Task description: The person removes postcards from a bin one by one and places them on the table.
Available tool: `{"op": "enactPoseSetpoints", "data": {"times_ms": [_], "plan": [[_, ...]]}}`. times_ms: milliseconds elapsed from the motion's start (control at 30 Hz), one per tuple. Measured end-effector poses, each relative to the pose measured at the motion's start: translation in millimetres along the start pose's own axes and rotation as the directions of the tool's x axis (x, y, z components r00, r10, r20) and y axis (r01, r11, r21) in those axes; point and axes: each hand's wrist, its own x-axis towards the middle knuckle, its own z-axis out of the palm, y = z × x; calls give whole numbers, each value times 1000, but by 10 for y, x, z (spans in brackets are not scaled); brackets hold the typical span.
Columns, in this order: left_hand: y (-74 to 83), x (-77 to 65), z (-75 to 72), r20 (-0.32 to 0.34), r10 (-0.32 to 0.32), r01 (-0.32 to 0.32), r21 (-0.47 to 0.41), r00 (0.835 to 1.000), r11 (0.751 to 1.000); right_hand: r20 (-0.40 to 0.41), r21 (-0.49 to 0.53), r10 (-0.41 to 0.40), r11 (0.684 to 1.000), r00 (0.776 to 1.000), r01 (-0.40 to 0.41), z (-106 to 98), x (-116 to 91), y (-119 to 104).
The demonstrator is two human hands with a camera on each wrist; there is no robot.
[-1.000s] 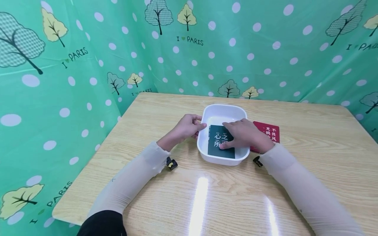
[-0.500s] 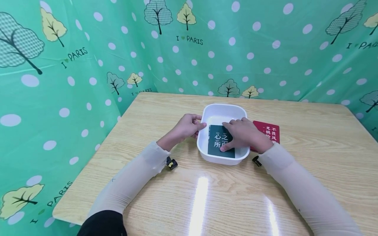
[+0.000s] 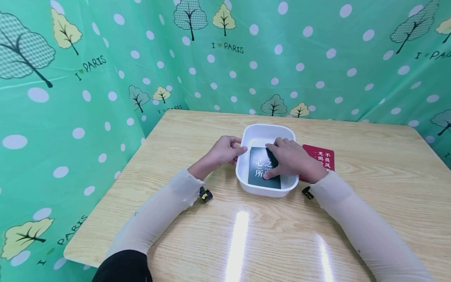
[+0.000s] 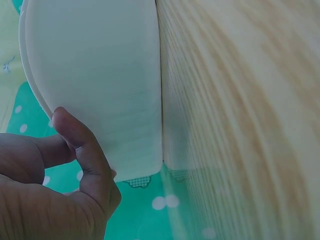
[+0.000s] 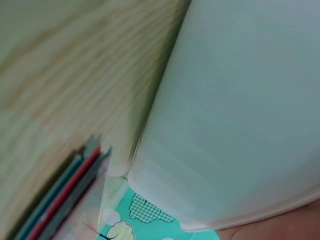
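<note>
A white plastic basin (image 3: 264,191) stands on the wooden table. My left hand (image 3: 223,150) pinches its left rim, thumb over the edge and fingers outside; the left wrist view shows this hand (image 4: 80,175) against the basin's outer wall (image 4: 105,85). Inside the basin is a dark green booklet (image 3: 256,178) with white Chinese characters, its cover catching a pale glare. My right hand (image 3: 290,156) reaches in over the right rim and grips the booklet, thumb on the cover and fingers toward its far right edge. The fingertips are partly hidden. Only a sliver of that hand (image 5: 280,227) appears in the right wrist view.
Right of the basin lies a red booklet (image 3: 325,156), partly behind my right wrist; the right wrist view shows a stack of booklets (image 5: 65,195) there. Small black objects sit by each sleeve, one at left (image 3: 206,194), one at right (image 3: 307,192). A green patterned curtain (image 3: 218,78) hangs behind.
The green booklet has tilted slightly, and glare now shows on its cover. My right fingers have drawn up and bent more around it. The left hand and the basin stay put.
</note>
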Motion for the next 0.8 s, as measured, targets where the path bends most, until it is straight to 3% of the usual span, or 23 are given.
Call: {"op": "enactPoseSetpoints", "data": {"times_ms": [267, 500, 800], "plan": [[-6, 8, 10, -3, -6, 6, -10, 1000, 1000, -69, 107, 7, 994, 998, 1, 3, 15, 38], [9, 5, 12, -9, -3, 3, -19, 1000, 1000, -146, 133, -6, 991, 989, 25, 3, 26, 61], [12, 3, 17, -16, -11, 11, -6, 1000, 1000, -182, 236, 2, 971, 983, 41, -31, 16, 39]]}}
